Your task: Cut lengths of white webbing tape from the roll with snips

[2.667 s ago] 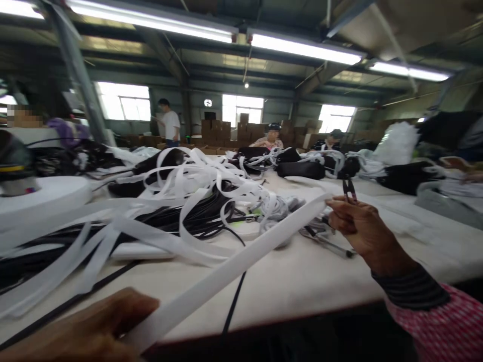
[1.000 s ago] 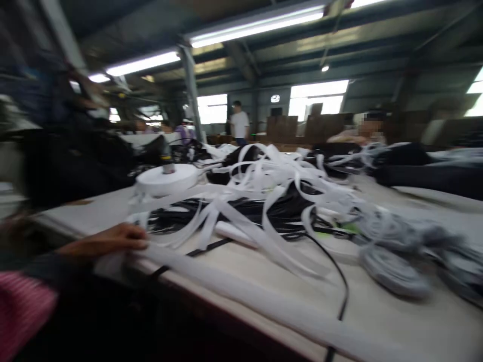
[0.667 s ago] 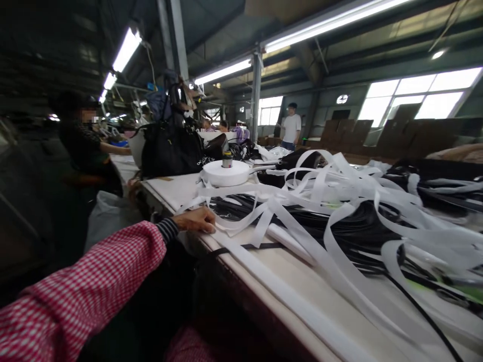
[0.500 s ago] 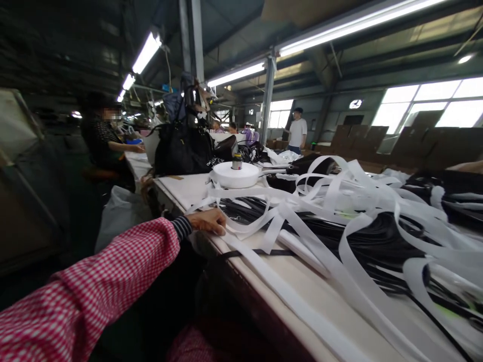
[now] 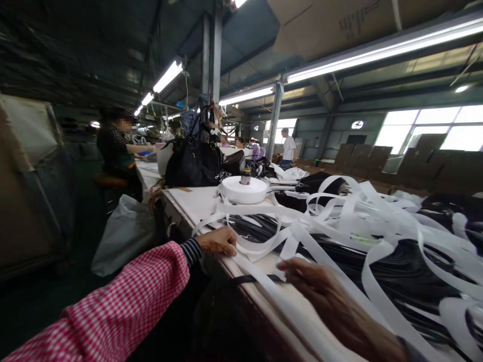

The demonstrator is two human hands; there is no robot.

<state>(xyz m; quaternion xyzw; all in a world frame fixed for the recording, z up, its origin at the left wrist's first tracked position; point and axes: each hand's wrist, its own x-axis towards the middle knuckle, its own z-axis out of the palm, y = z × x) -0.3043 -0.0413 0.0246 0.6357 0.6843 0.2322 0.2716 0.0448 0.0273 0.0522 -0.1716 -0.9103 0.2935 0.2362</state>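
My left hand (image 5: 219,241), below a striped cuff and a pink checked sleeve, is closed at the table's left edge. Its thumb and fingers pinch a flat white tape (image 5: 260,274), which runs from them toward the near right along the edge. My right hand (image 5: 317,289) reaches in from the lower right, above the table beside that tape. Motion blurs its partly bent fingers, so whether they grip anything is unclear. A thin black strap (image 5: 247,279) crosses beneath the tape between my hands.
Loops of white tape (image 5: 350,206) lie over bundled black straps (image 5: 411,266) on the table. Farther back are a white tape roll (image 5: 244,190) and a black bag (image 5: 194,163). A white sack (image 5: 123,234) stands left of the table. A co-worker (image 5: 115,146) sits beyond it.
My right hand has come into view from the lower right, over the table. My left hand keeps its pinch on the tape. The view has tilted up and turned slightly left.
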